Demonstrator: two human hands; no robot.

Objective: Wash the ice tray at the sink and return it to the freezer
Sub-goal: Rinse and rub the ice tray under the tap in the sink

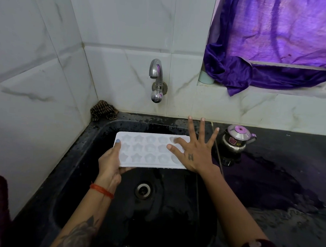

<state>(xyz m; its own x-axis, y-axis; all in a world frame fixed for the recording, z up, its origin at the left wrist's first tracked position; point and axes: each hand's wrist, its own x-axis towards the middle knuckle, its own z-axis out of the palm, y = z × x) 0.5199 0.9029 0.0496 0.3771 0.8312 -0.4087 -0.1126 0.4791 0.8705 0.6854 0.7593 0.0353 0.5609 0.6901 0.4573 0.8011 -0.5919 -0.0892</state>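
head view:
ice tray (146,151): white, held over the black sink (91,137), below and in front of the tap (156,78). Long axis runs left-right, cavities (star shapes) face up, roughly level.
left hand (110,161): grips the tray's left short end, thumb on top of the rim, fingers curled underneath. Red thread band on the wrist.
right hand (193,152): fingers spread wide and straight, thumb and index lying over the tray's right end; other fingers stick out past the tray. Grips nothing.
tap: no water stream visible.
drain (143,190): in the sink floor, near side of the tray.
steel kettle (236,140): on the wet counter (289,180), right of the sink.
purple cloth (279,44): hangs over the ledge, upper right.
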